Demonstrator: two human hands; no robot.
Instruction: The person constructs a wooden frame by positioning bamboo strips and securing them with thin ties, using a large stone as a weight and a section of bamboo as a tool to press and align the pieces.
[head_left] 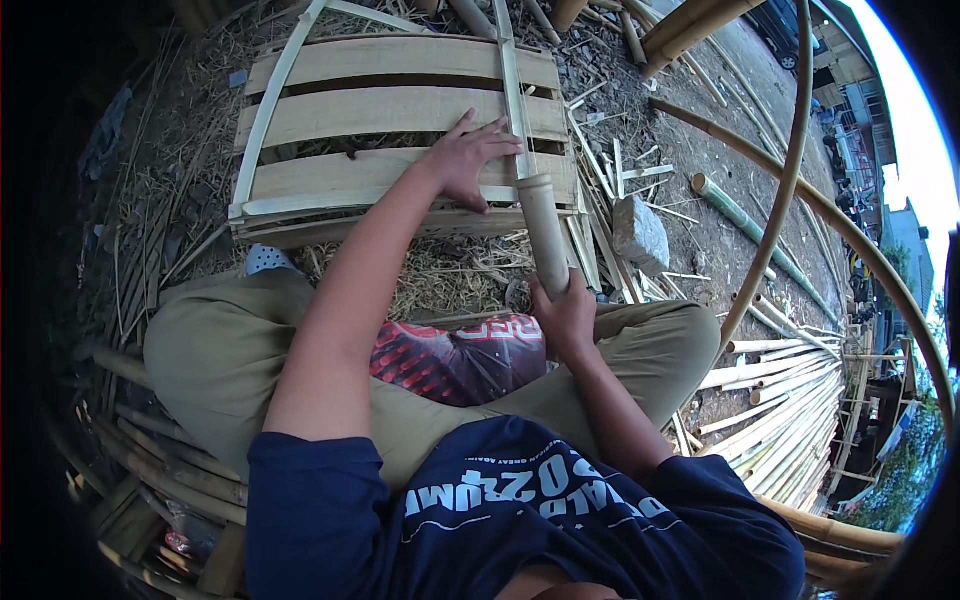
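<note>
Just right of centre, the right hand (567, 315) is gripping the lower end of a bamboo tube (545, 230), fingers wrapped round it. A straw-strewn gap (440, 280) is separating the legs from the slatted panel (370, 112). The left hand (466, 163) is resting, fingers spread, near the panel's right edge, beside a pale strip (511, 80). A stone block (640, 236) is limiting room rightward; curved poles (800, 130) are arching across the upper right.

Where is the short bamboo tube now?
In the head view, the short bamboo tube is just right of centre, held in the right hand, left of the grey block and right of the left hand.
</note>
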